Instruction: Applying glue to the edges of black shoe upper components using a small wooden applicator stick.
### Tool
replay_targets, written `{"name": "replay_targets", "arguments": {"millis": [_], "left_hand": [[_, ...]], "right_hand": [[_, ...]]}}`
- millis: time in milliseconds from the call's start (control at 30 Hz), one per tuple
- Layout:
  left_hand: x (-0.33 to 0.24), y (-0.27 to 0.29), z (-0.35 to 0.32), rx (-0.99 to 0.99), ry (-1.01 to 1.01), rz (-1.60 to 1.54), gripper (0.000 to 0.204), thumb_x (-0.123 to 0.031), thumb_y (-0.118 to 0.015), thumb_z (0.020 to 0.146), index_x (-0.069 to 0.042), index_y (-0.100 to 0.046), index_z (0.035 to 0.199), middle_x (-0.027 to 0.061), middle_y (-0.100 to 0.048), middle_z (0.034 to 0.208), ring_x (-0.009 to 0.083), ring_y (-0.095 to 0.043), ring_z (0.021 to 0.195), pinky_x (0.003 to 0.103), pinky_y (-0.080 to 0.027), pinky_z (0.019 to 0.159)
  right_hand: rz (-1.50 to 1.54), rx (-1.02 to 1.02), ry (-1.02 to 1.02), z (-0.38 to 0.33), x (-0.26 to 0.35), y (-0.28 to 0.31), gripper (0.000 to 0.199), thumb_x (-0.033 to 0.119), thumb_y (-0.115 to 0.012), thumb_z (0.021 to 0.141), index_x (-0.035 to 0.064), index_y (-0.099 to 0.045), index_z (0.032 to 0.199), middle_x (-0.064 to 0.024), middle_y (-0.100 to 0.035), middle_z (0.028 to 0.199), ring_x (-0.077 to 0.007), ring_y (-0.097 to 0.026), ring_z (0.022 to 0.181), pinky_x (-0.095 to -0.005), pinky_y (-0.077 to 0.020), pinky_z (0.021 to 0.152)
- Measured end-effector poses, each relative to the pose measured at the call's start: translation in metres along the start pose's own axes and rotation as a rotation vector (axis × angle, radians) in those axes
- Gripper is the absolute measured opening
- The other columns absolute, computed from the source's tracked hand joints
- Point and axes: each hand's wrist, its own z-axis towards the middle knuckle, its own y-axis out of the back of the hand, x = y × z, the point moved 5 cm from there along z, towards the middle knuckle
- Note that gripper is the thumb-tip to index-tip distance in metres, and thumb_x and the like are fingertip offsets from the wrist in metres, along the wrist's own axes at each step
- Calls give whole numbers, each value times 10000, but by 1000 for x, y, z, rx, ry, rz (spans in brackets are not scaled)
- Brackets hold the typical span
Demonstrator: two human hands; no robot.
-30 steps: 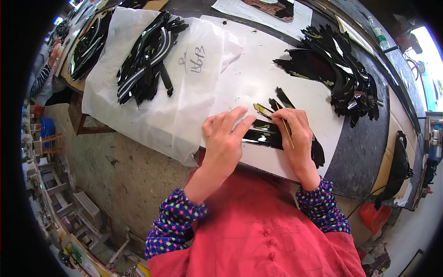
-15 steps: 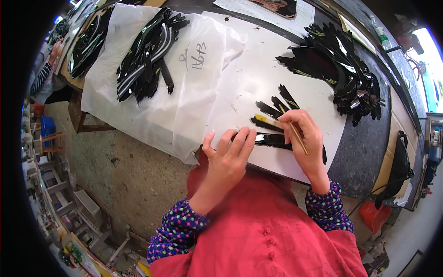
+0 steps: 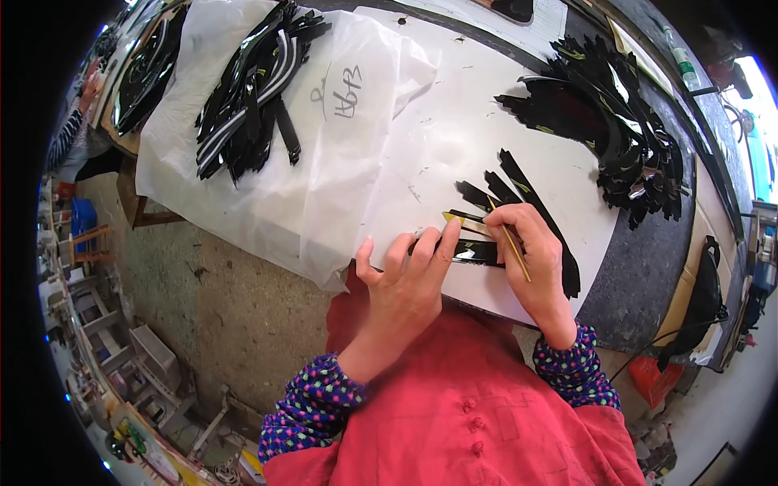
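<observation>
My right hand is closed round two tools: a flat pale brush with a yellow tip and a thin wooden stick. The yellow tip is close to the fingertips of my left hand. Those fingers are bent over one end of a glossy black strip, pressing it near the front edge of the white board; the strip's other end passes under my right hand. Several more black strips with jagged ends fan out just beyond my right hand.
A big heap of black strips is at the far right. Another bundle lies on a white plastic sheet at left. A black pouch hangs at the right edge. At the far left shows another person's hand.
The brush's yellow tip has come down and lies nearer my left fingertips. My left hand has shifted slightly to the right and still rests on the strip. The whole view has moved a little.
</observation>
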Motion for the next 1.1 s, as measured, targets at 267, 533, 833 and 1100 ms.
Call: {"name": "replay_targets", "arguments": {"millis": [267, 533, 833, 1100], "left_hand": [[1, -2, -1, 2, 14, -17, 587, -23, -569, 853, -213, -618, 1407, -56, -535, 1210, 140, -480, 1127, 498, -181, 1117], [1, -2, 0, 18, -1, -12, 599, -13, -568, 839, -219, -623, 1399, -53, -527, 1219, 151, -463, 1142, 494, -187, 1109], [2, -3, 1, 21, -34, 33, 568, -59, -578, 828, -227, -643, 1366, -108, -532, 1332, 131, -469, 1106, 478, -236, 1080], [2, -3, 4, 69, -46, 44, 538, -78, -574, 860, -243, -638, 1369, -158, -547, 1457, 129, -463, 1088, 441, -228, 1073]], "right_hand": [[32, 6, -56, 1, 0, 0, 194, -129, -601, 902, 5, -623, 1041, -110, -621, 940, -215, -591, 666, -310, -482, 591], [-4, -20, -45, 1, -1, 1, 161, -103, -623, 907, 4, -624, 1028, -108, -623, 924, -213, -600, 684, -312, -491, 611], [-32, -118, -107, -9, -6, 9, 143, -83, -647, 901, 2, -624, 1014, -127, -627, 920, -272, -638, 777, -338, -521, 683], [-38, -161, -47, -9, -8, 6, 157, -91, -649, 892, 1, -614, 1015, -135, -607, 904, -297, -628, 776, -357, -514, 673]]}}
